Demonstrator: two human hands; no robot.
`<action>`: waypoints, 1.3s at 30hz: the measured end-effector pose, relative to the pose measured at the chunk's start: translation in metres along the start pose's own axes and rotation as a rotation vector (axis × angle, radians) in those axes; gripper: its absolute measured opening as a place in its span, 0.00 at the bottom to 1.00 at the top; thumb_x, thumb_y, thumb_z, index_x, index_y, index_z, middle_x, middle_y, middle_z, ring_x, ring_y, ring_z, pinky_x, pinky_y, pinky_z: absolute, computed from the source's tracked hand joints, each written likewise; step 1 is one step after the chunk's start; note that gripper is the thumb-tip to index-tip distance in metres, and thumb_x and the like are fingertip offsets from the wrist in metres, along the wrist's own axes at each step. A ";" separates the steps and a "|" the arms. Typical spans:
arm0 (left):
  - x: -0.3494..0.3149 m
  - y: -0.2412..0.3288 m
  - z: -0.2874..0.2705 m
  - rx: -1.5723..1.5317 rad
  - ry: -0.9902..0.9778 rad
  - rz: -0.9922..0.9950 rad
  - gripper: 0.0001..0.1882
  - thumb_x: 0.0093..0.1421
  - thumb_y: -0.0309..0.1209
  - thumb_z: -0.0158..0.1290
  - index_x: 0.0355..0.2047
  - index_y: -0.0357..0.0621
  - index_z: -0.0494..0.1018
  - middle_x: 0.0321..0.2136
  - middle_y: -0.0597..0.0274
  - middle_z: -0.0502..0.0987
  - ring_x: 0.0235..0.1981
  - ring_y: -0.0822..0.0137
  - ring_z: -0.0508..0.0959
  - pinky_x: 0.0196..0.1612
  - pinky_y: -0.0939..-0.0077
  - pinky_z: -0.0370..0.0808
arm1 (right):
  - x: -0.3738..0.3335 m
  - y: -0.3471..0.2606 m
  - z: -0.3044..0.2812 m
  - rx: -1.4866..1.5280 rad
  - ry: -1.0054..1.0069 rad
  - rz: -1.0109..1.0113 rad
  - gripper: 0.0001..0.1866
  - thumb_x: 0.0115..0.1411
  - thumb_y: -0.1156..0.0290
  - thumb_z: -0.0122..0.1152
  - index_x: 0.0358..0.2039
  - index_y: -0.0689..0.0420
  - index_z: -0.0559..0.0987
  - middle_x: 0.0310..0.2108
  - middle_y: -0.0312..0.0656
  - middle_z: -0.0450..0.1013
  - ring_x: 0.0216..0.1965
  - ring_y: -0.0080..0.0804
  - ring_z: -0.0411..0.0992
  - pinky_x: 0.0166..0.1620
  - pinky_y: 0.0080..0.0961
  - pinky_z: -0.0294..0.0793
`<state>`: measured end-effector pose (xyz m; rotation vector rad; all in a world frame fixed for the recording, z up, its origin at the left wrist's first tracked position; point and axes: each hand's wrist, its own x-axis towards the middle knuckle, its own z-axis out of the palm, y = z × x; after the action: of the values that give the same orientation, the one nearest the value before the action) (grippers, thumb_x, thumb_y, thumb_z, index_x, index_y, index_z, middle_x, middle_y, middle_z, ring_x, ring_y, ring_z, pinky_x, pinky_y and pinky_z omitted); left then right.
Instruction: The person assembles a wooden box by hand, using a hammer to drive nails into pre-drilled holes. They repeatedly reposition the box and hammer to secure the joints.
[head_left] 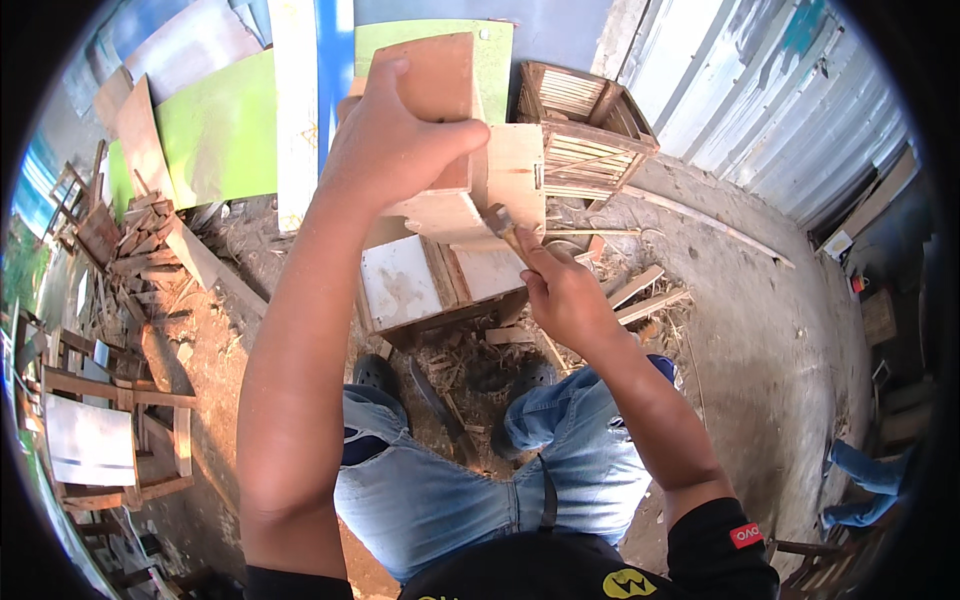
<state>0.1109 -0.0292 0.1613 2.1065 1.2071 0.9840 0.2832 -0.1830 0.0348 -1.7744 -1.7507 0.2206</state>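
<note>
A plain brown wooden box (425, 65) is tilted above the work surface, and my left hand (400, 145) grips it, thumb across its near right side. A pale wooden panel (516, 180) stands against the box's right side; I cannot tell if they are joined. My right hand (562, 290) is closed round a short wooden-handled tool (514, 236). Its grey metal end is close to the box's lower right edge; contact is unclear. Below is a low wooden stand (400, 285) with white top pieces.
A slatted wooden crate (590, 130) lies behind on the right. Scrap wood (145, 240) is heaped at left, near a wooden frame (120, 390). A long dark blade (440, 405) lies between my feet among shavings. Another person's legs (865, 485) show at far right.
</note>
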 end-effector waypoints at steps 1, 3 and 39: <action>-0.001 -0.002 -0.001 0.016 0.004 0.003 0.57 0.42 0.50 0.64 0.68 0.34 0.53 0.53 0.34 0.74 0.54 0.46 0.77 0.55 0.61 0.74 | 0.000 0.001 -0.001 0.030 0.052 -0.001 0.31 0.60 0.77 0.58 0.65 0.55 0.67 0.39 0.60 0.76 0.37 0.61 0.75 0.41 0.48 0.76; -0.007 -0.008 -0.007 0.009 0.014 0.010 0.58 0.42 0.49 0.65 0.68 0.34 0.52 0.55 0.34 0.72 0.54 0.45 0.76 0.55 0.59 0.74 | -0.003 0.003 -0.002 0.086 0.136 0.000 0.31 0.60 0.76 0.58 0.65 0.55 0.67 0.41 0.60 0.76 0.39 0.61 0.75 0.43 0.47 0.76; -0.142 -0.045 0.009 -0.400 0.099 0.072 0.62 0.33 0.39 0.78 0.64 0.29 0.53 0.54 0.46 0.69 0.57 0.58 0.71 0.60 0.63 0.68 | 0.000 0.077 0.036 1.228 0.287 0.502 0.09 0.61 0.80 0.57 0.39 0.57 0.67 0.51 0.50 0.74 0.49 0.34 0.74 0.47 0.28 0.75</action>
<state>0.0470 -0.1337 0.0752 1.8125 0.8930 1.2581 0.3287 -0.1658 -0.0343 -1.1399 -0.6064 0.9506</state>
